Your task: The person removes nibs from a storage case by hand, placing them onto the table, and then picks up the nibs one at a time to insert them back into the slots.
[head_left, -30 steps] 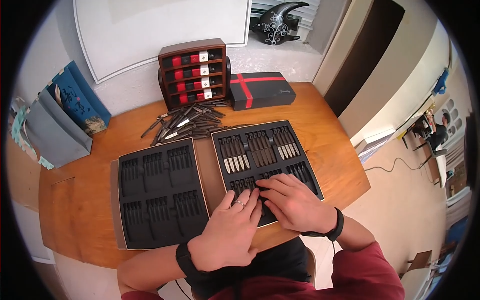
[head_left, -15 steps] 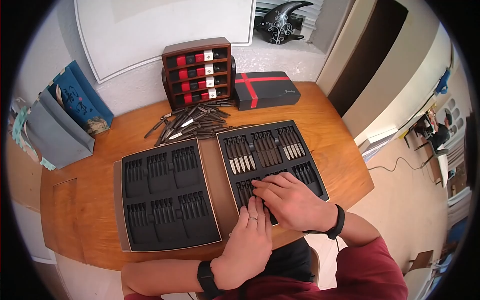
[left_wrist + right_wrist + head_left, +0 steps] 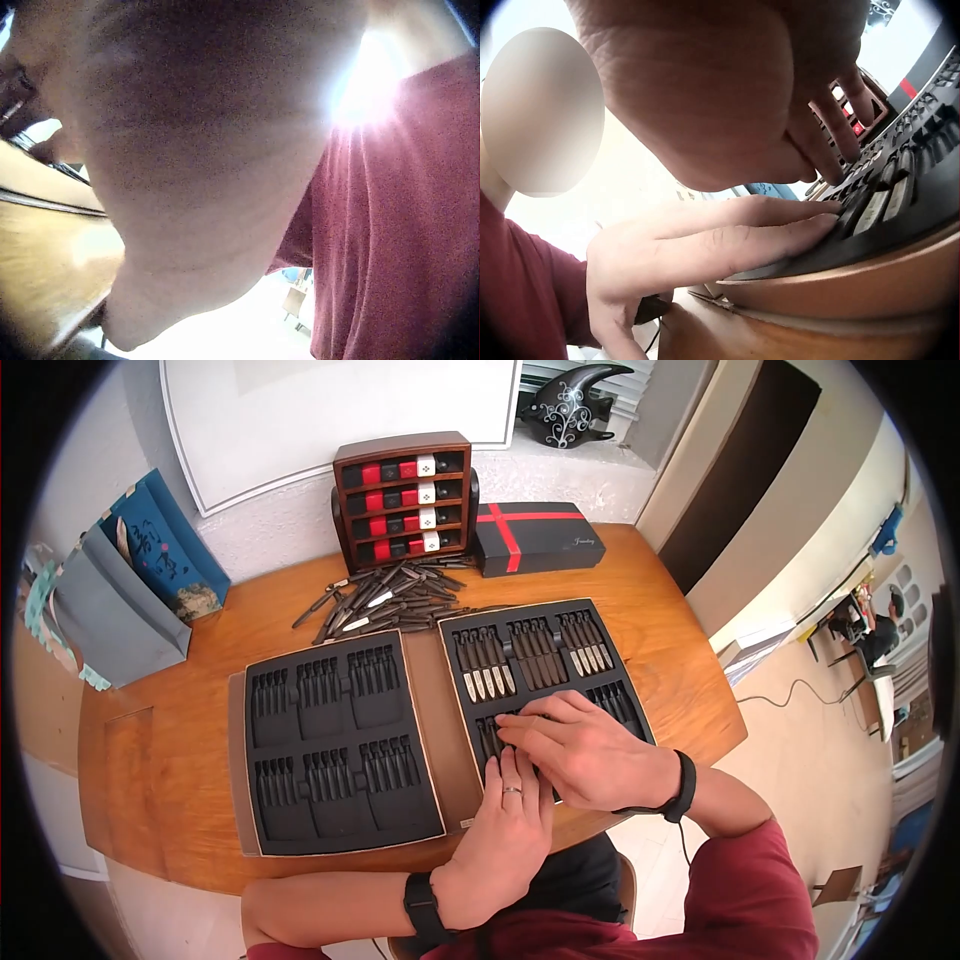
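Observation:
In the head view, my left hand (image 3: pixel 500 840) lies low over the front of the right black tray (image 3: pixel 478 709), its fingers straight and side by side. My right hand (image 3: pixel 600 758) reaches in from the right above the left fingertips. In the right wrist view, the left fingers (image 3: pixel 780 236) touch the tray beside slim pieces with pale ends (image 3: pixel 877 206), while the right hand (image 3: pixel 705 82) points its fingers down at the slots. The hands hide part of the front row. Behind them, three groups of dark pieces (image 3: pixel 540 656) fill the back row, the outer two pale-tipped.
A second black tray (image 3: pixel 292 730) with unfilled slots lies at the left. Loose dark pieces (image 3: pixel 400 595) are heaped behind the trays, near a wooden rack (image 3: pixel 400 450) and a ribboned black box (image 3: pixel 550 540). Paper bags (image 3: pixel 130 600) stand at the left.
My left hand has drawn back slightly and turned, its thumb no longer spread in sight. The right hand's fingers have come further over the left fingertips. The head view has shifted slightly.

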`<state>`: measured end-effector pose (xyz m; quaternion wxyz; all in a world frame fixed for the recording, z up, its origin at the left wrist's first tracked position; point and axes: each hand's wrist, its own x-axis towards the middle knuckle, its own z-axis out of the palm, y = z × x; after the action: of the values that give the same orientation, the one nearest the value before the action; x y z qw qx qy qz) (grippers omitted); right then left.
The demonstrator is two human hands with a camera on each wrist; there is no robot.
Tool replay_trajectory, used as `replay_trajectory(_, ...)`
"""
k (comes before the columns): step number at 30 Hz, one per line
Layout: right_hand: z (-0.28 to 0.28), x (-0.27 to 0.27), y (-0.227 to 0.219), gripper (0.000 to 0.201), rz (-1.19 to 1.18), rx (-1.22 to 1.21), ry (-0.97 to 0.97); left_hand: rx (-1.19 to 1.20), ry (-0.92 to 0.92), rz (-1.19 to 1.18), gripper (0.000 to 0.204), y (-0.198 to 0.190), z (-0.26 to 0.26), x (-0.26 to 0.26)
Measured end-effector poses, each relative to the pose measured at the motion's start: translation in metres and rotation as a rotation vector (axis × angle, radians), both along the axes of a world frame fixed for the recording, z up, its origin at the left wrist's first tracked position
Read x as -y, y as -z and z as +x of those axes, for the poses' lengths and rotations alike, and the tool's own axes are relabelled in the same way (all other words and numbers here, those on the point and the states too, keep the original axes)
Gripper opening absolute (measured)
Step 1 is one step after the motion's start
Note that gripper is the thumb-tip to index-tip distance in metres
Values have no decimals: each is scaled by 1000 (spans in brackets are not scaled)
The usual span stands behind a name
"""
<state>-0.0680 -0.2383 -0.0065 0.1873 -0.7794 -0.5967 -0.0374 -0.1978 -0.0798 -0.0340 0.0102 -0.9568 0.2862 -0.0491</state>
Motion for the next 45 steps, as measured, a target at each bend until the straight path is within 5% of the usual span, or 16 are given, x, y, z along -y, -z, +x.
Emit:
replay_trajectory(10, -6, -16, 4, 36, -18, 185, -42, -7, -66, -26, 70, 3, -8, 4)
replay_trajectory(16, 24, -23, -19, 27, -138, -72, -62, 25, -74, -110, 74, 2, -5, 4)
replay_trajectory(20, 83, -49, -10, 9, 116, -29, 83, 16, -85, -1, 83, -4, -4, 6)
replay_trajectory(25, 164, -108, -1, 13, 13, -137, 327, 43, -115, 99, 101, 1, -5, 6)
replay_trajectory(30, 186, -145, 14, 16, -217, -12, 461, 58, -126, 103, 104, 2, -4, 7)
replay_trajectory(41, 185, -123, 5, 26, -112, -91, 490, 118, -60, 81, 93, 12, -3, 3)
replay_trajectory(45, 172, -87, -6, 20, 46, -319, 454, 207, -67, 81, 90, 19, -4, 4)
